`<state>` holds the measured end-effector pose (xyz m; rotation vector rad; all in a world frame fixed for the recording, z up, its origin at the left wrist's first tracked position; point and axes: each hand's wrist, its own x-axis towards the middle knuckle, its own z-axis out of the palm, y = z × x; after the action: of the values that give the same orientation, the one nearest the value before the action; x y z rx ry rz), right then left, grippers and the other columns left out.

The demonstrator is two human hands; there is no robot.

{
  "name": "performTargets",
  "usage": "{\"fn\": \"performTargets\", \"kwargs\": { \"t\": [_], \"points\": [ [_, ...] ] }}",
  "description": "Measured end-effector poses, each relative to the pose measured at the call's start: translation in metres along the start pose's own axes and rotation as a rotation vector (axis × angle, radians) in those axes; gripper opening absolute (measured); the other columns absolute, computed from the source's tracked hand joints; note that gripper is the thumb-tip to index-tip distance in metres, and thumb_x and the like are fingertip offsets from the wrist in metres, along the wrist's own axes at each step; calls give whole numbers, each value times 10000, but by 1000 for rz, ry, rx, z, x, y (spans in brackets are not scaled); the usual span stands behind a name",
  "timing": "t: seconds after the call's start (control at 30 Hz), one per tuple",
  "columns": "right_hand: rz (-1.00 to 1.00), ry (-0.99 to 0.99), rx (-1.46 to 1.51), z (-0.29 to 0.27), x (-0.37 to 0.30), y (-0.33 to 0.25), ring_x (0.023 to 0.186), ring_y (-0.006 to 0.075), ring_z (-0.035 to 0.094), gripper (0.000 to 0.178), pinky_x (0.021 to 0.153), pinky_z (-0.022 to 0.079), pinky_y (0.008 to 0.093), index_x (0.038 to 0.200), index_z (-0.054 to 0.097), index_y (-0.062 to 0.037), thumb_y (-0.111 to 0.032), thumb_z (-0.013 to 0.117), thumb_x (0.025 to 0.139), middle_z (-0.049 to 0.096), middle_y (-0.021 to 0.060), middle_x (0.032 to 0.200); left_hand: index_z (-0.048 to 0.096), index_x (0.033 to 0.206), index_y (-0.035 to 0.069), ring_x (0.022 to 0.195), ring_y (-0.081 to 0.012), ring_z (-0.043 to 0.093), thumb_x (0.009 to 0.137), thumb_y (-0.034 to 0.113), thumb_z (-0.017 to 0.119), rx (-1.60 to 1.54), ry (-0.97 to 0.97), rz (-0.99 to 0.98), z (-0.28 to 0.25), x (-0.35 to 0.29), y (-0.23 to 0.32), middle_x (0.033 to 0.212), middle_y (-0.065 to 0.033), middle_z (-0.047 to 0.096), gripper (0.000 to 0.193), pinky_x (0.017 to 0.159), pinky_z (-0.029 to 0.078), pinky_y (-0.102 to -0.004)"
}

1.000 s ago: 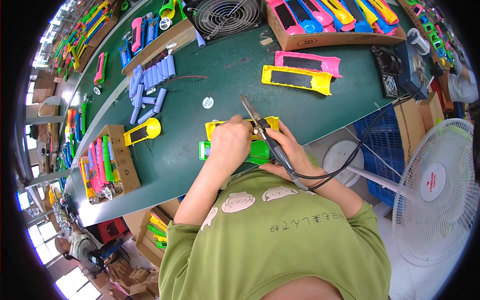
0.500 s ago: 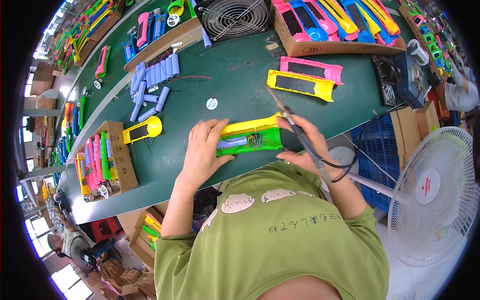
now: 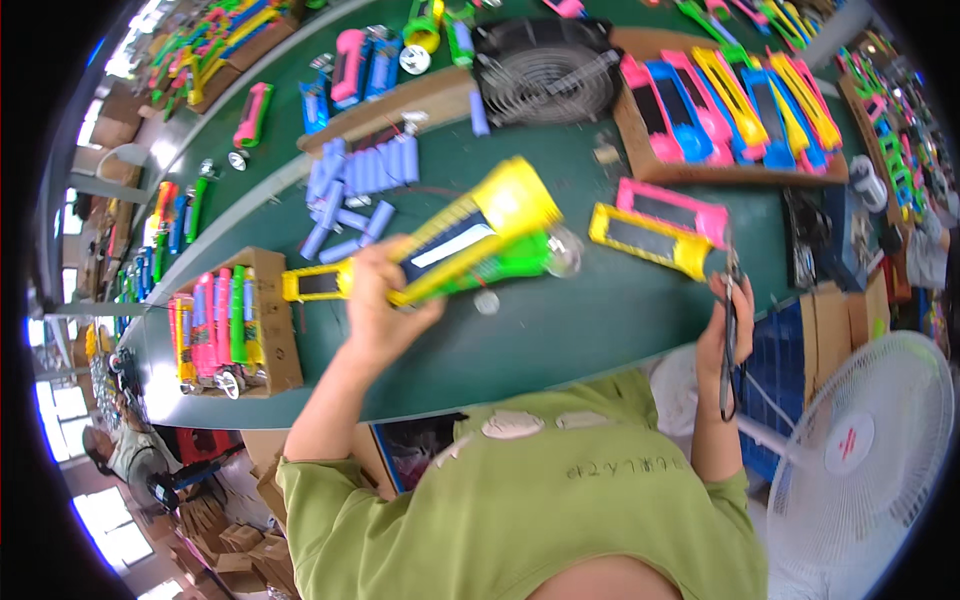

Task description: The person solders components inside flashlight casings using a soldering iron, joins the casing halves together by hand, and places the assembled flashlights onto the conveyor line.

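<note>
My left hand (image 3: 380,305) is closed round the end of a yellow flashlight casing half (image 3: 525,200), tilted above the bench. Under it is a green casing half (image 3: 520,258) with a clear round lens at its end; whether the halves touch I cannot tell. My right hand (image 3: 728,335) grips a soldering iron (image 3: 731,300) upright at the right, its top end near a yellow shell (image 3: 650,240) and a pink shell (image 3: 675,208) lying on the bench. Behind my left hand are loose purple battery cells (image 3: 385,168). A round white sticker (image 3: 487,302) lies below the green half.
A cardboard box (image 3: 740,173) of colourful shells stands at the back right, beside a black fan (image 3: 545,75). Another box (image 3: 280,325) of flashlight parts is at the left, near a yellow shell (image 3: 315,283). A white fan (image 3: 850,440) stands right of the bench.
My left hand has raised the yellow and green casing off the bench edge, turning its yellow outside up. My right hand has moved away rightward with the soldering iron. The view has shifted.
</note>
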<state>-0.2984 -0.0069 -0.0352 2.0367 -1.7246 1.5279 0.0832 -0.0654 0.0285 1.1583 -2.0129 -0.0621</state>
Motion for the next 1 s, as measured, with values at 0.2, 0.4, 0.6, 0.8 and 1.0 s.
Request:
{"fn": "performTargets", "kwargs": {
  "t": [0.2, 0.4, 0.6, 0.8, 1.0],
  "points": [
    [106, 71, -49, 8, -14, 14, 1121, 294, 503, 291, 1040, 232, 435, 1172, 409, -18, -15, 447, 883, 592, 193, 1078, 379, 788, 47, 669, -169, 410, 618, 218, 768, 290, 431, -444, -71, 103, -165, 736, -75, 452, 457, 636, 407, -286],
    [60, -18, -125, 11, -3, 8, 1119, 277, 512, 314, 1049, 186, 485, 1182, 380, -27, -33, 444, 875, 593, 187, 1081, 479, 885, 9, 821, -329, 579, 571, 336, 778, 558, 460, -808, -75, 97, -342, 847, -159, 586, 543, 737, 447, -384],
    [113, -24, -154, 15, 2, 4, 1026, 260, 579, 340, 1037, 167, 519, 1159, 394, -62, -32, 513, 842, 612, 157, 1038, 570, 1061, -14, 981, -293, 582, 553, 488, 755, 926, -564, -1009, -62, 132, -380, 1053, -209, 591, 738, 855, 454, -381],
    [103, -28, -178, 14, -2, 5, 991, 253, 598, 374, 1036, 164, 523, 1146, 398, -56, 24, 529, 805, 622, 164, 1011, 560, 893, 21, 850, -364, 595, 833, 441, 492, 635, -191, -388, 50, 253, -235, 891, -230, 608, 430, 724, 472, -457],
    [37, 17, -174, 14, -4, 9, 933, 248, 620, 444, 1034, 160, 534, 1124, 400, -77, 60, 563, 735, 630, 138, 994, 516, 980, -29, 856, -395, 595, 812, 313, 475, 195, -291, 20, 192, 232, -228, 878, -243, 607, 383, 726, 480, -447]
  ]
}}
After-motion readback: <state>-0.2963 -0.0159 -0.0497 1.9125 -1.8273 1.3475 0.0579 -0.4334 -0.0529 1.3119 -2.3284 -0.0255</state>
